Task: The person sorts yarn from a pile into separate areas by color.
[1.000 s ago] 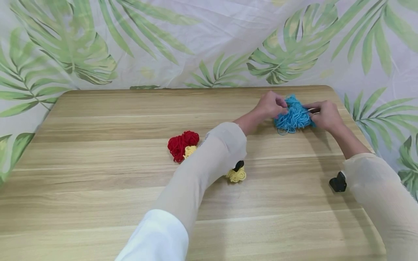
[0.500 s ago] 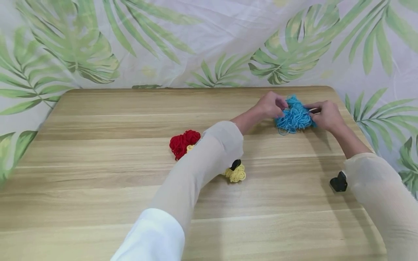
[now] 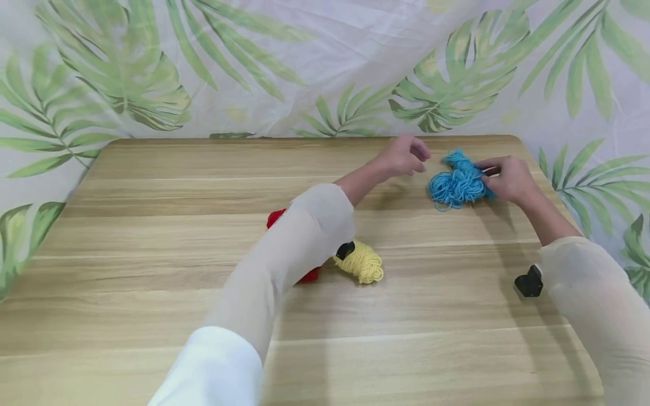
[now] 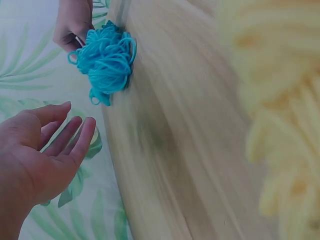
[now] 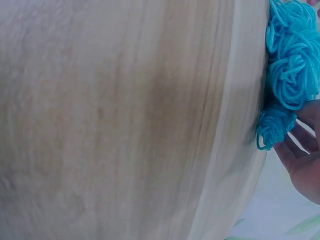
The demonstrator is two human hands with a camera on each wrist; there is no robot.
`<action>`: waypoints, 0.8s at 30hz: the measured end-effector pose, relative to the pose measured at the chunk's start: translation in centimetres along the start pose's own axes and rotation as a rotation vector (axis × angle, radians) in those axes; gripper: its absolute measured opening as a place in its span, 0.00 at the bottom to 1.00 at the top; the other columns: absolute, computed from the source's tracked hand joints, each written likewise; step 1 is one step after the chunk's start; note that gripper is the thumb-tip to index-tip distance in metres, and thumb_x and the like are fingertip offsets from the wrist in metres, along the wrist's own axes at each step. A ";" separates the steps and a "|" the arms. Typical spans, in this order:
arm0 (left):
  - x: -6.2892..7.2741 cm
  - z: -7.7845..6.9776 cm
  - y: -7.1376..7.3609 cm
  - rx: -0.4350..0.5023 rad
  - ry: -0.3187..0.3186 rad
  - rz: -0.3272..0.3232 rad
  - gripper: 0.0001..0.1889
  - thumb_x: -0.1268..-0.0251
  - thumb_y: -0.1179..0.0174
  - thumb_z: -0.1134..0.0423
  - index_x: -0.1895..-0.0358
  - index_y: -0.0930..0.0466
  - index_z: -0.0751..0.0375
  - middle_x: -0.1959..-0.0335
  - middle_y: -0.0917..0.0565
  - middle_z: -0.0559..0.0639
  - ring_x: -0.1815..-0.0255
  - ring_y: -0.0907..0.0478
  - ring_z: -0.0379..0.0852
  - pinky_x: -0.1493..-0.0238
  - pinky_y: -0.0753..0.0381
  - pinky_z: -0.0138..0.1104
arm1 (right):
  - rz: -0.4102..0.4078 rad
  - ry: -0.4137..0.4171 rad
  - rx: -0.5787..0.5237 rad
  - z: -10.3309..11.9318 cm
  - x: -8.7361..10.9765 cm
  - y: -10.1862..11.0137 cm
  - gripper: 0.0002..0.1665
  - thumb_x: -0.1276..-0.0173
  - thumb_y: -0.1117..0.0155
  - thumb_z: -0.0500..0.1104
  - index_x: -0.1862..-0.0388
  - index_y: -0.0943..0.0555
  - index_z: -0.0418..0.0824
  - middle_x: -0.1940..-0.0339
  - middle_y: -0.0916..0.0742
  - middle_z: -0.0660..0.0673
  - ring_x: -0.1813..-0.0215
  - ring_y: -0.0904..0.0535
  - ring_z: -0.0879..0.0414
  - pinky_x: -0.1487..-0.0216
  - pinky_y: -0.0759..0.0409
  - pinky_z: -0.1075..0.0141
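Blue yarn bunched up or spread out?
Bunched: the blue yarn sits in one lumpy clump, loops poking out, the right hand at one end.

The sort of room cannot be told for sure; a plain wood-grain table [image 3: 152, 242] before a wrinkled, pale cloth [image 3: 350, 51] printed with green leaves [image 3: 469, 62] looks homelike.

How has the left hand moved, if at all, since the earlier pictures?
Yes. Judged against the table in the head view, the left hand has moved left, away from the blue yarn.
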State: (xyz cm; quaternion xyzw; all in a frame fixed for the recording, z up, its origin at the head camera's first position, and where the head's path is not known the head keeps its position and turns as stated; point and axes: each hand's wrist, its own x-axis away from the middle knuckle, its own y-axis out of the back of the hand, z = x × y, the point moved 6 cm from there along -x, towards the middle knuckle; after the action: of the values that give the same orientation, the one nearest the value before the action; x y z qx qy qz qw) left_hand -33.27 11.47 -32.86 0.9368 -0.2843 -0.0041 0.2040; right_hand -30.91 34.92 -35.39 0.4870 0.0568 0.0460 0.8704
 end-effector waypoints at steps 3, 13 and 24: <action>0.7 -0.2 0.9 -0.020 -0.022 -0.004 0.14 0.31 0.35 0.75 0.44 0.18 0.73 0.42 0.17 0.65 0.46 0.19 0.51 0.56 0.17 0.34 | -0.002 0.002 -0.006 0.1 0.1 0.1 0.20 0.29 0.41 0.31 0.41 0.19 0.22 0.51 0.14 0.21 0.47 0.18 0.25 0.76 0.26 0.75; 3.2 -0.8 2.8 -0.144 -0.172 -0.007 0.13 0.32 0.34 0.74 0.47 0.17 0.74 0.50 0.14 0.65 0.45 0.17 0.53 0.47 0.18 0.32 | -0.015 0.005 -0.012 0.3 0.6 0.4 0.19 0.26 0.41 0.34 0.42 0.19 0.22 0.51 0.15 0.21 0.47 0.18 0.25 0.74 0.27 0.77; 6.0 -0.3 4.5 -0.189 -0.190 -0.012 0.12 0.30 0.34 0.73 0.47 0.17 0.73 0.52 0.14 0.62 0.48 0.16 0.52 0.47 0.18 0.29 | -0.074 0.046 0.006 1.6 1.0 0.7 0.20 0.24 0.40 0.36 0.42 0.19 0.21 0.49 0.16 0.20 0.51 0.16 0.24 0.56 0.12 0.53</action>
State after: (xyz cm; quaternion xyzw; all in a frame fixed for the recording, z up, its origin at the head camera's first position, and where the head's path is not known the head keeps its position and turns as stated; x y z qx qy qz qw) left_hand -30.64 4.96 -30.22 0.9105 -0.2949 -0.1208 0.2636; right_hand -29.74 34.06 -34.00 0.4858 0.0946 0.0249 0.8685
